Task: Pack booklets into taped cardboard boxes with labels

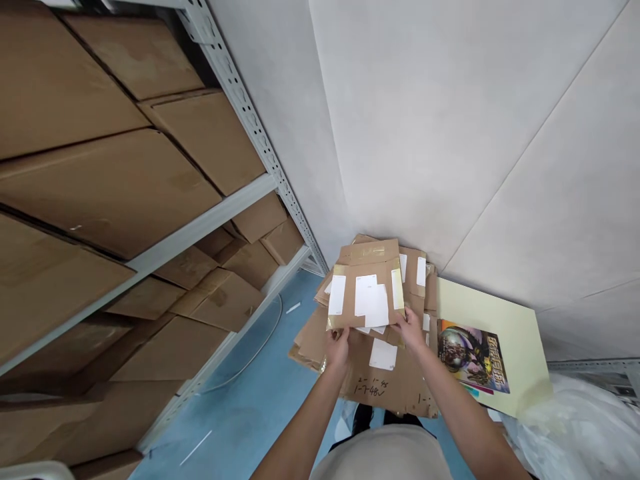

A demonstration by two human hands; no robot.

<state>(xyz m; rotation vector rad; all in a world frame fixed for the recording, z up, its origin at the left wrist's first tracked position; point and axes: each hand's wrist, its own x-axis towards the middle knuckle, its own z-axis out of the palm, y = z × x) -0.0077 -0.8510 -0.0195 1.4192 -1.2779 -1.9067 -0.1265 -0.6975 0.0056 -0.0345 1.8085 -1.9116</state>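
A flattened cardboard box (349, 270) with several white labels is held up in front of me, over a stack of other flattened boxes (363, 363). At its near left corner, my left hand (338, 348) is closed on the edge. My right hand (411, 328) grips the near right corner, fingers partly hidden beneath the cardboard. The stack below leans out unevenly against the wall corner. Handwritten black numbers and a white label (383, 354) show on the box nearest my body.
On the left, a metal shelving rack (205, 233) carries many cardboard boxes (105, 187). Right of the stack lie a pale yellow board (520, 333) and a colourful printed sheet (473, 357). Clear plastic wrap (580, 427) bunches at the lower right. A cable (257, 353) crosses the blue floor (235, 407).
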